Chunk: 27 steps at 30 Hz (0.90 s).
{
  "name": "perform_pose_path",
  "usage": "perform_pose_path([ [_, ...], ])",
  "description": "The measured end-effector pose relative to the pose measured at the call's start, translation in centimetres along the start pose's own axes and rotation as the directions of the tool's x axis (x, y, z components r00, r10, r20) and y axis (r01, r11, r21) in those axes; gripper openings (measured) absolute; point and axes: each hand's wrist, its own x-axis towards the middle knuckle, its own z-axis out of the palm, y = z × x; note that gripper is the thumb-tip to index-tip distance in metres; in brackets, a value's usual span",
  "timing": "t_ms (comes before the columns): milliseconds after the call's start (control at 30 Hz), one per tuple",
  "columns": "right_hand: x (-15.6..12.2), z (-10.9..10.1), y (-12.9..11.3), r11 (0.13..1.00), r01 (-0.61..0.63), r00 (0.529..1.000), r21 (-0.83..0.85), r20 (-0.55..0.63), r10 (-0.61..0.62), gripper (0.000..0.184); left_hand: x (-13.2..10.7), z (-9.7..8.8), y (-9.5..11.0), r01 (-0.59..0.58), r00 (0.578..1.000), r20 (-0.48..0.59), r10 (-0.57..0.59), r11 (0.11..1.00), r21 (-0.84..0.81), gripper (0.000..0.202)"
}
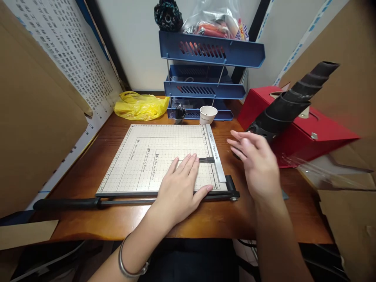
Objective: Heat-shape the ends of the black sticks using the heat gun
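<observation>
A cream paper cutter (126, 172) with printed grid lines lies on the wooden desk, its black-handled blade arm (70, 203) along the near edge. My left hand (180, 188) rests flat on the board, fingers stretched out. Several thin black strips (207, 159) lie side by side at its fingertips, reaching the metal ruler bar (216, 156). Whether they continue beneath the fingers is hidden. To the right of the cutter, my right hand (258, 164) is raised with fingers apart, and I see nothing held in it. It is near a black stepped tube (284, 109).
Behind the cutter stand a white paper cup (208, 114) and a small clear cup of black pieces (179, 114). A yellow plastic bag (141, 106) lies back left. Blue stacked trays (205, 88) rise behind. A red box (326, 127) sits at the right. Cardboard (32, 109) flanks the desk.
</observation>
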Motion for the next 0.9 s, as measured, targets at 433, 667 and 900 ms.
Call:
perform_pose_path([
  [433, -2.8, -2.9, -4.6, 0.878, 0.108, 0.938, -0.467, -0.246, -0.246, 0.016, 0.0, 0.1, 0.0, 0.007, 1.000, 0.009, -0.007, 1.000, 0.009, 0.080],
  [667, 0.1, 0.5, 1.7, 0.617, 0.180, 0.977, -0.766, 0.213, -0.021, 0.027, 0.0, 0.1, -0.1, 0.000, 1.000, -0.004, 0.000, 1.000, 0.010, 0.076],
  [900, 1.0, 0.9, 3.9, 0.740, 0.039, 0.979, -0.671, 0.175, 0.106, 0.085, 0.0, 0.2, -0.2, -0.009, 1.000, -0.013, 0.010, 1.000, 0.008, 0.076],
])
